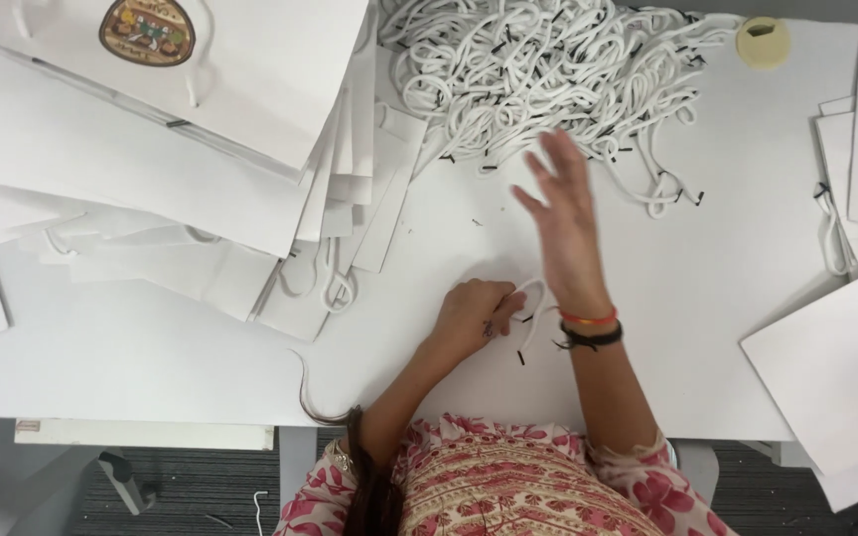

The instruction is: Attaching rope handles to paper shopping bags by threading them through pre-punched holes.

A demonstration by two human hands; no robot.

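Note:
My left hand (474,316) rests on the white table (727,268) near its front edge, fingers curled around a short white cord (533,308) with black tips. My right hand (563,213) hangs above the table with its fingers spread, holding nothing, stretched out toward the big heap of white cords (538,69) at the back. Red and black bands circle my right wrist.
A fanned stack of flat white paper bags (171,169) with a round printed emblem fills the left side. More white bags (836,367) lie at the right. A small yellowish round tape roll (762,42) sits at the back right.

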